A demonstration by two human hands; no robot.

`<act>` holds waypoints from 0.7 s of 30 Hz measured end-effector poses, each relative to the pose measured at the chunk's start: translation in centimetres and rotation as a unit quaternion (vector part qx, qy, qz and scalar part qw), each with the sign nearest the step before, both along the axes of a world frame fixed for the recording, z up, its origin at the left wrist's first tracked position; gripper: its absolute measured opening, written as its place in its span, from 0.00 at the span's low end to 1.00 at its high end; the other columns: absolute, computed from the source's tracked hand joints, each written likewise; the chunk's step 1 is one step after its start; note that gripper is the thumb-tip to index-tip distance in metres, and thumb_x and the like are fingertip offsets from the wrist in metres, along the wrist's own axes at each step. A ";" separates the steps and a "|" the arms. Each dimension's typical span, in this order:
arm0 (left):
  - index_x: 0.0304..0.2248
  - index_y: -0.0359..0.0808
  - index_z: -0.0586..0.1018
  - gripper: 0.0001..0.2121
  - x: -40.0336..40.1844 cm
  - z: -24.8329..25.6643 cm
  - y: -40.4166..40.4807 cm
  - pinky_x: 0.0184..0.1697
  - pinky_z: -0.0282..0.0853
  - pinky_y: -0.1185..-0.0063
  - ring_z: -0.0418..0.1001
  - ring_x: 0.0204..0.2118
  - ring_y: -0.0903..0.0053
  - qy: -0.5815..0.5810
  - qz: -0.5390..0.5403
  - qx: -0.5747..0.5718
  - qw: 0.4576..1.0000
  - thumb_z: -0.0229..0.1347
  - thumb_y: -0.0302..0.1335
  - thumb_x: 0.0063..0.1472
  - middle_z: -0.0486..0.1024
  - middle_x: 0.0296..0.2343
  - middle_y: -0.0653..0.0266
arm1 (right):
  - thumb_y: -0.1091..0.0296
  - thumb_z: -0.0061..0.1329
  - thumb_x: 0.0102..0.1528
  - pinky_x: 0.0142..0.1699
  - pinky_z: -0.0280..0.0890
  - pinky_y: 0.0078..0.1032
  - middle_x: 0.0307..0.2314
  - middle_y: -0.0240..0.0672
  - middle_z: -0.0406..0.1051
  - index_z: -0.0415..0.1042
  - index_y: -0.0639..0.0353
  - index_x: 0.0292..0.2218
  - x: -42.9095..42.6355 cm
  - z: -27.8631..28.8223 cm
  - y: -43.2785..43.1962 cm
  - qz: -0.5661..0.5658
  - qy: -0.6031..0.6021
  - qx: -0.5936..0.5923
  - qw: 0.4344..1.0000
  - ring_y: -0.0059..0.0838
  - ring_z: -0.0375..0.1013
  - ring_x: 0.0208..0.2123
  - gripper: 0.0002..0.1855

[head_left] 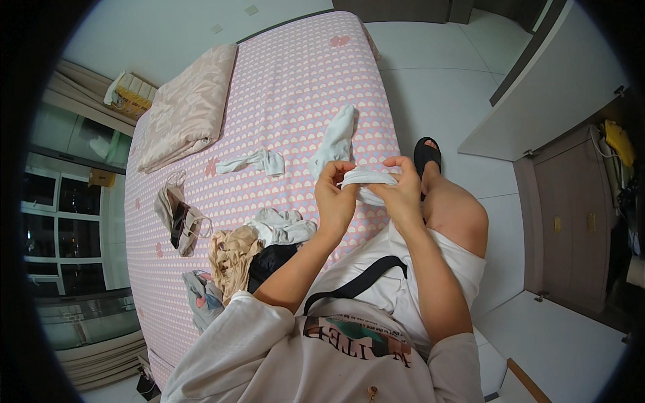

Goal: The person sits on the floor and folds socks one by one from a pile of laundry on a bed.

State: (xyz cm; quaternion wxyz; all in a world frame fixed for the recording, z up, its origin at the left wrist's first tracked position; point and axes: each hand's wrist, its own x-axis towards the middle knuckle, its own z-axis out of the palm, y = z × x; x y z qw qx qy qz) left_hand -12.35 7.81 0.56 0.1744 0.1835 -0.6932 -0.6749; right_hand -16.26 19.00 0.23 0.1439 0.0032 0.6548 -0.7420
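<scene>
Both hands hold the open end of a white sock (370, 177) above the bed's near right part. My left hand (338, 194) pinches its left side between thumb and fingers. On the right side, my right hand (403, 194) grips the cuff with the thumb and fingertips. Just beyond the hands, another white sock (336, 133) lies flat on the patterned bedsheet (282, 90). To its left rests a crumpled white sock (252, 162). The lower part of the held sock is partly hidden by my fingers.
Near my left forearm lie a white garment (284, 226), beige fabric (234, 257), black fabric (269, 262) and a grey garment (201, 297). A bra (179, 216) is farther left. A folded quilt (194, 108) sits at the far left. Cabinet doors (554, 85) stand open at right.
</scene>
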 end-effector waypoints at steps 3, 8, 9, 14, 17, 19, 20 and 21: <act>0.32 0.30 0.71 0.08 0.3 0.3 0.4 0.30 0.61 0.87 0.67 0.27 0.85 0.028 -0.003 0.027 0.999 0.49 0.17 0.50 0.71 0.25 0.66 | 0.78 0.53 0.39 0.30 0.62 0.24 0.21 0.37 0.67 0.57 0.62 0.39 -0.2 -0.2 0.1 -0.013 0.063 0.156 0.986 0.27 0.68 0.23 0.25; 0.35 0.32 0.69 0.11 0.7 1.1 -0.3 0.36 0.64 0.85 0.70 0.33 0.84 -0.020 -0.101 0.240 0.965 0.48 0.15 0.49 0.72 0.30 0.64 | 0.83 0.48 0.40 0.32 0.63 0.25 0.21 0.37 0.67 0.54 0.61 0.43 -0.2 0.6 0.2 -0.062 0.134 0.195 0.970 0.31 0.69 0.24 0.27; 0.36 0.32 0.68 0.12 0.7 1.4 -0.5 0.36 0.64 0.85 0.70 0.32 0.84 -0.044 -0.110 0.191 0.975 0.48 0.16 0.49 0.73 0.29 0.64 | 0.84 0.46 0.40 0.32 0.63 0.25 0.22 0.37 0.67 0.53 0.60 0.44 -0.2 0.1 0.3 -0.087 0.154 0.166 0.970 0.31 0.69 0.24 0.28; 0.34 0.33 0.66 0.14 0.5 0.7 -1.0 0.22 0.58 0.88 0.65 0.21 0.88 -0.068 -0.049 0.021 0.996 0.51 0.16 0.46 0.69 0.20 0.68 | 0.89 0.38 0.41 0.35 0.63 0.22 0.26 0.40 0.67 0.51 0.59 0.46 0.8 -0.8 -0.6 -0.075 0.126 0.004 0.989 0.28 0.69 0.29 0.29; 0.34 0.32 0.66 0.13 0.0 -0.3 -1.2 0.21 0.58 0.87 0.65 0.21 0.87 -0.072 -0.010 -0.034 0.997 0.49 0.15 0.46 0.69 0.20 0.67 | 0.89 0.38 0.41 0.33 0.61 0.18 0.27 0.39 0.67 0.49 0.59 0.47 1.5 -0.3 -1.0 -0.064 0.023 -0.079 0.995 0.23 0.67 0.29 0.31; 0.34 0.32 0.66 0.12 -0.2 -1.0 -1.6 0.23 0.60 0.87 0.66 0.23 0.85 -0.081 0.000 -0.044 0.996 0.48 0.14 0.47 0.69 0.23 0.65 | 0.89 0.40 0.41 0.31 0.59 0.16 0.26 0.37 0.66 0.50 0.58 0.46 1.6 -0.7 -1.0 -0.044 -0.058 -0.162 0.984 0.21 0.65 0.28 0.31; 0.34 0.33 0.66 0.12 -0.2 -1.4 -2.0 0.25 0.61 0.87 0.67 0.24 0.84 -0.089 0.001 -0.034 0.995 0.48 0.14 0.48 0.70 0.25 0.63 | 0.89 0.41 0.41 0.32 0.59 0.16 0.26 0.37 0.66 0.50 0.58 0.47 1.5 -0.9 -0.8 -0.011 -0.074 -0.174 0.982 0.20 0.65 0.29 0.31; 0.34 0.33 0.66 0.12 -0.3 -1.4 -2.4 0.26 0.63 0.86 0.68 0.26 0.83 -0.096 0.003 -0.024 0.995 0.47 0.14 0.48 0.70 0.27 0.62 | 0.88 0.42 0.41 0.33 0.59 0.16 0.26 0.36 0.66 0.50 0.58 0.47 1.3 -0.5 -0.6 0.024 -0.090 -0.186 0.978 0.19 0.65 0.29 0.32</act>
